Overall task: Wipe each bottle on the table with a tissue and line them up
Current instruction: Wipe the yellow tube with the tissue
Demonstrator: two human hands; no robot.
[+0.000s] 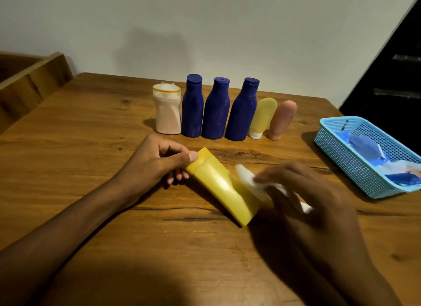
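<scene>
A yellow bottle (222, 187) lies tilted over the table's middle, cap end to the upper left. My left hand (157, 162) grips its cap end with thumb and fingers. My right hand (305, 191), blurred, holds a white tissue (250, 182) against the bottle's right side. Behind, a row stands near the wall: a white bottle (167, 111), three dark blue bottles (192, 109) (216, 110) (241, 111), a pale yellow tube (263, 117) and a pink tube (282, 119), both tubes cap down.
A light blue plastic basket (337, 146) with blue and white packets sits at the table's right edge. A wooden frame (34, 80) stands beyond the left side. The wooden table (91, 127) meets a pale wall behind the row.
</scene>
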